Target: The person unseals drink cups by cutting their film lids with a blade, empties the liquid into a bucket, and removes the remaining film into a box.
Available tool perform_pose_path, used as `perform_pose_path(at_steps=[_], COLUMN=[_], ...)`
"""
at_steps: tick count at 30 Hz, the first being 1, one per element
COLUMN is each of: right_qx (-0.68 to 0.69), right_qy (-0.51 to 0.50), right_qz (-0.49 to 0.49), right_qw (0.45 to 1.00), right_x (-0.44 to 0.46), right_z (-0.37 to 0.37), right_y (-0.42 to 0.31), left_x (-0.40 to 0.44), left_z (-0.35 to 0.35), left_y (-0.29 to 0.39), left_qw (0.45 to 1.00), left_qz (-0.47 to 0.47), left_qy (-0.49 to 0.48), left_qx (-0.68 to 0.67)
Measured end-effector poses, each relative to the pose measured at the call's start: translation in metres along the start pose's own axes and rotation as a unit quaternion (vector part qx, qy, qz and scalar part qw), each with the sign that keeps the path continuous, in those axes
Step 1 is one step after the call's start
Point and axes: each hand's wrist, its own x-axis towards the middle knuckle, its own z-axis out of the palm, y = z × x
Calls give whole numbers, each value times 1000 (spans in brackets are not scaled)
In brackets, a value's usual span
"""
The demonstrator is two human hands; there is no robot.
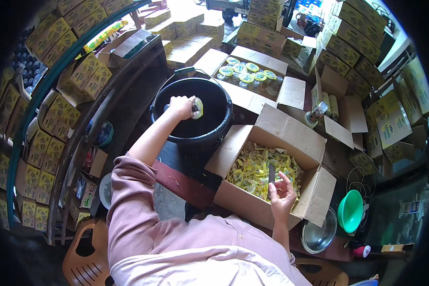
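Observation:
Over the black bucket (158, 102), my left hand (180, 107) is closed around a small plastic cup (197, 108) with a yellow-rimmed lid. The cup is tipped on its side, its lid facing right. My right hand (283, 193) pinches a dark, flat, narrow strip (271, 174), like a blade or short ruler, held upright. That hand is above an open cardboard box (245, 196) filled with yellow-green labels or wrappers (252, 167). Whether the strip touches them I cannot tell.
Behind is an open carton (243, 95) of lidded cups (248, 76). One cup (317, 112) lies near another open carton (352, 112). A green bowl (350, 211) and a glass bowl (319, 233) are at right. Stacked yellow boxes (62, 114) line the left shelves; a chair (88, 257) stands below.

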Motion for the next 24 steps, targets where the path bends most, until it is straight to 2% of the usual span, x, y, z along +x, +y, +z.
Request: perform_pose_path(at_steps=[1,3,4,5,7,8,11,12,13,15,18,21,24], right_qx=[-1,-2,1,4,9,9,12,14,12,2,14,12,20], right_qy=[0,1,3,6,13,17,24,25,21,10,17,14,17], right_qz=[1,-3,3,8,17,20,18,18,16,11,13,26,22], right_qw=[1000,1000,1000,1000,1000,1000,999,999,1000,1000,1000,999,999], right_x=[-2,-2,-2,-3,-3,-3,-1,-1,-2,-1,-1,-1,-1], right_z=[-1,-2,-3,-3,-2,-3,-5,-4,-4,-6,-7,-7,-6], right_y=[2,5,6,7,7,6,8,8,8,6,9,10,10], left_x=[-2,4,6,9,9,18,16,15,1,12,9,24,14], left_z=[-2,11,10,8,21,29,31,24,0,9,9,22,13], left_y=[5,4,3,2,0,-3,3,7,15,11,8,0,-10], left_qw=[996,965,967,987,989,989,985,997,981,933,982,919,964], left_qz=[17,32,20,-3,-42,-31,-16,-28,11,-35,-30,-31,11], left_qy=[-64,-258,-256,-160,123,143,168,76,-185,-358,-185,-390,-228], left_qx=[52,12,-3,-18,-72,-28,-28,-11,60,2,-17,-48,-136])
